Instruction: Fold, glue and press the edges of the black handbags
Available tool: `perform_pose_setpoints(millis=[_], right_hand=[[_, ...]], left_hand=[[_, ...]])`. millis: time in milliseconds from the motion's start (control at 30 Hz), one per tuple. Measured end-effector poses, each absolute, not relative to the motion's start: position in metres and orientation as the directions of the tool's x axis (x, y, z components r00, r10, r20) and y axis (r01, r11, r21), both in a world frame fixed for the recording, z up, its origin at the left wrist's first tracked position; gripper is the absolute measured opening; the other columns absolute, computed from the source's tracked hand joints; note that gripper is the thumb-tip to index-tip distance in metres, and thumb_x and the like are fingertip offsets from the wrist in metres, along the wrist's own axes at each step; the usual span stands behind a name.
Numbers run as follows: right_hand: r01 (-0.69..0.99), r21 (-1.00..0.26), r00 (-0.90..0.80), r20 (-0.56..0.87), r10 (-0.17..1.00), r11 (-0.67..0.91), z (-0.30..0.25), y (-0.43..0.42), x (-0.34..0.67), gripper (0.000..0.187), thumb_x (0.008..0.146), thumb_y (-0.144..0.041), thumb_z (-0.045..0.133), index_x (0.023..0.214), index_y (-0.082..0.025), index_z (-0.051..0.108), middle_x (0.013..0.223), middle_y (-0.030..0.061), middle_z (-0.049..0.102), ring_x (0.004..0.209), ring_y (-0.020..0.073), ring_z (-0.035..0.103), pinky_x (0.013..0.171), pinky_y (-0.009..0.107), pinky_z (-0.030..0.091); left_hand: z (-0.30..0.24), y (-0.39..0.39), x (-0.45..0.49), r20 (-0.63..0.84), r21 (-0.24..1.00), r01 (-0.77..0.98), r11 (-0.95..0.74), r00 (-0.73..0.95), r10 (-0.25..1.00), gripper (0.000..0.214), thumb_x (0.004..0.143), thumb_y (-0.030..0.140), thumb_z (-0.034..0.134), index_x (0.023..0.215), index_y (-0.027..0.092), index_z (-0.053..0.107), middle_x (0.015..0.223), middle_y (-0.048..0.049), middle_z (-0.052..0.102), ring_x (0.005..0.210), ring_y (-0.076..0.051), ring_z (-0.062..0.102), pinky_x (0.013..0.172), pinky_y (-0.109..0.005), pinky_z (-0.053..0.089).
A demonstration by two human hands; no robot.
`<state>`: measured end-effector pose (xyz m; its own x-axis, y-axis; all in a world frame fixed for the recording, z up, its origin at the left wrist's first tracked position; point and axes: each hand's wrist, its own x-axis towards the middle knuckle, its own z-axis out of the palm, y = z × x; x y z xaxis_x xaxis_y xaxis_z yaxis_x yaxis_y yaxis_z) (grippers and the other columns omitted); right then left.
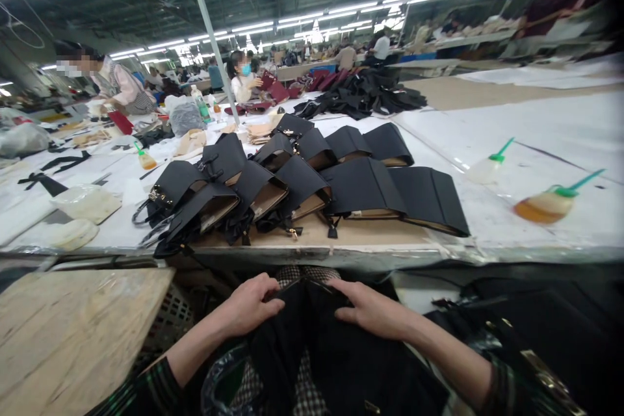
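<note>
On my lap lies a black leather bag piece [336, 357]. My left hand [251, 305] grips its upper left edge with curled fingers. My right hand [373, 309] lies flat on its upper right part, fingers pressing the top edge. Checked fabric shows beneath the piece. Both hands sit below the near edge of the white worktable [511, 143]. On that table, straight ahead, stand rows of half-made black bags [302, 185] with tan insides and gold hardware.
Two glue bottles with green nozzles [550, 203] [487, 166] lie on the table's right. A wooden board [73, 325] sits at my left. More black bags [536, 331] lie at my right. Other people work at the far left [117, 84] and behind [241, 78].
</note>
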<state>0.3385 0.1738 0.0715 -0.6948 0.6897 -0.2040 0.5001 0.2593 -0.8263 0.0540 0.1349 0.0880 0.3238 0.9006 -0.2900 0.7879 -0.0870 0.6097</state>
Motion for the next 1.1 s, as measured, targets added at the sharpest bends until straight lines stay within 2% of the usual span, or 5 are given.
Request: perform_pose_setpoints(millis=[200,400,600,800,1100], right_hand=[[0.368,-0.9,-0.751,-0.139,0.645,0.235,0.074,0.173,0.345,0.029,0.078,-0.012,0.061,0.104,-0.021,0.07,0.104,0.0009,0.072,0.101,0.0253,0.063,0.094,0.034,0.046],[0.331,-0.914,-0.807,-0.146,0.572,0.233,0.077,0.169,0.343,0.025,0.083,-0.015,0.06,0.104,-0.023,0.07,0.099,-0.0008,0.071,0.096,0.0239,0.064,0.085,0.03,0.049],[0.456,-0.783,-0.725,-0.051,0.687,0.423,0.076,0.171,0.333,0.048,0.08,-0.027,0.078,0.125,-0.028,0.06,0.121,0.0035,0.066,0.111,0.0265,0.059,0.097,0.035,0.044],[0.322,-0.803,-0.764,0.092,0.638,0.501,0.081,0.176,0.317,0.019,0.089,-0.03,0.071,0.107,-0.024,0.066,0.105,0.0016,0.069,0.097,0.0202,0.063,0.09,0.03,0.046],[0.364,-0.776,-0.805,0.016,0.594,0.515,0.077,0.19,0.293,0.007,0.088,-0.027,0.073,0.089,-0.023,0.067,0.088,-0.0023,0.069,0.083,0.0177,0.063,0.079,0.026,0.045]], left_hand=[[0.126,0.122,0.053,-0.384,0.682,0.731,-0.034,0.397,0.834,0.023,0.086,0.031,0.05,0.088,0.017,0.069,0.083,-0.0012,0.069,0.077,-0.019,0.06,0.064,-0.024,0.041],[0.171,0.108,0.038,-0.583,0.774,0.6,0.202,0.552,0.596,0.02,0.084,0.032,0.058,0.093,0.018,0.07,0.077,0.0023,0.063,0.065,-0.014,0.051,0.058,-0.02,0.038],[0.145,0.101,0.034,-0.609,0.793,0.436,0.425,0.54,0.582,0.025,0.082,0.033,0.063,0.1,0.018,0.072,0.085,-0.0002,0.067,0.07,-0.015,0.056,0.063,-0.021,0.042],[0.139,0.102,0.026,-0.578,0.816,0.398,0.419,0.551,0.602,0.026,0.082,0.033,0.064,0.1,0.017,0.072,0.088,-0.0008,0.068,0.074,-0.015,0.057,0.067,-0.021,0.043],[0.128,0.101,0.015,-0.587,0.807,0.329,0.49,0.545,0.599,0.028,0.082,0.036,0.065,0.102,0.017,0.072,0.087,-0.001,0.067,0.073,-0.015,0.056,0.067,-0.022,0.043]])
